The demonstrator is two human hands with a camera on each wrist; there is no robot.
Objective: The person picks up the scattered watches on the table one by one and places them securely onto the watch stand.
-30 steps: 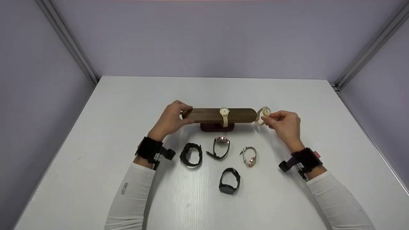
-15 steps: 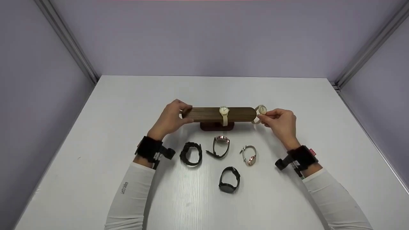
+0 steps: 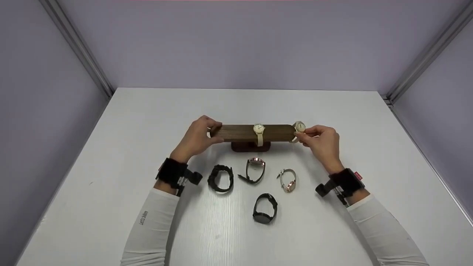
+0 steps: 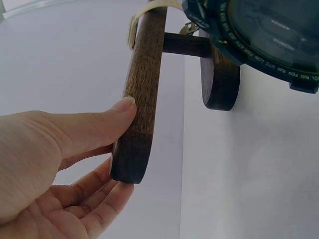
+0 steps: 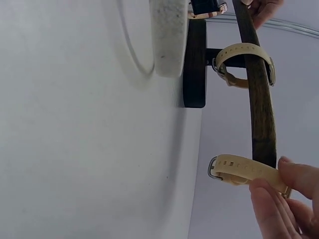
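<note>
While the left hand (image 3: 196, 138) grips the wooden bar's (image 3: 255, 133) left end, thumb and fingers curled round it, the right hand (image 3: 320, 143) pinches a cream watch (image 3: 298, 127). Its strap loops the right end

bright, even light | soft shadows | wrist close-ups perhaps slightly blurred

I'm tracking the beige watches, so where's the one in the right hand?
In the head view the beige watch is at the right end of the wooden bar, pinched by the right hand, its strap looped round the bar's tip.
</note>
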